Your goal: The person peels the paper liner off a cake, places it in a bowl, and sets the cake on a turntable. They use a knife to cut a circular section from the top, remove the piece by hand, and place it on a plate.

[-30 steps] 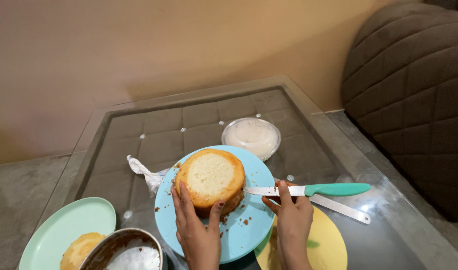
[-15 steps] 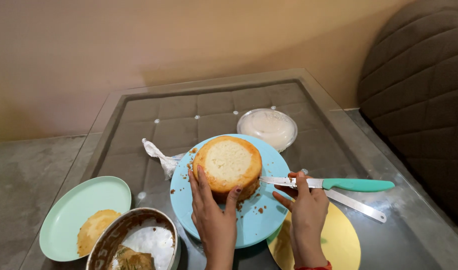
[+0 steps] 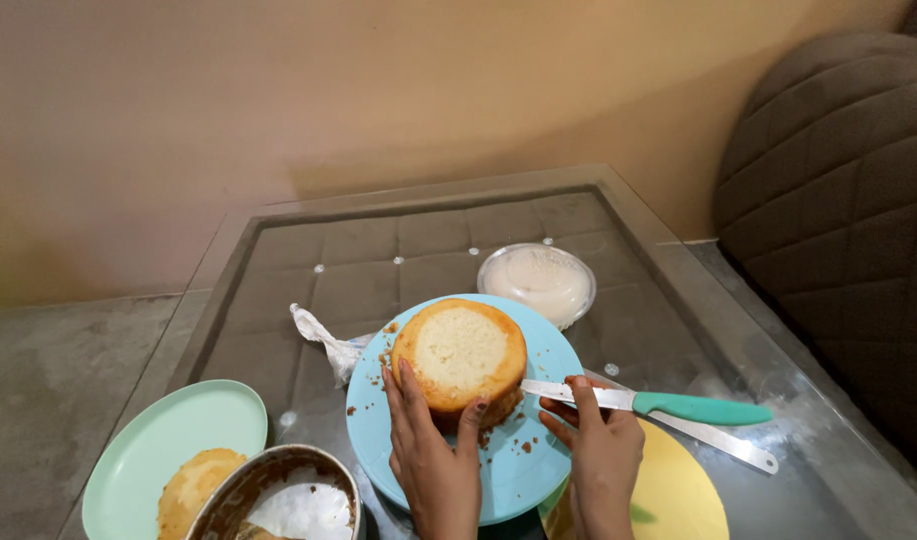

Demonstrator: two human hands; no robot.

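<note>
A round sponge cake (image 3: 461, 352) with its top trimmed flat sits on a light blue plate (image 3: 539, 460) on the glass worktop (image 3: 679, 330). The left hand (image 3: 434, 450) rests open against the cake's near side, fingers spread along the crust. The right hand (image 3: 601, 445) pinches the blade of a teal-handled knife (image 3: 679, 405), whose tip meets the cake's right side. A yellow board (image 3: 679, 490) lies under that hand. Behind the plate stands a lidded bowl of white cream (image 3: 537, 282). To the left are a mint plate (image 3: 169, 445) with a cake piece and a lined baking tin (image 3: 284, 495).
</note>
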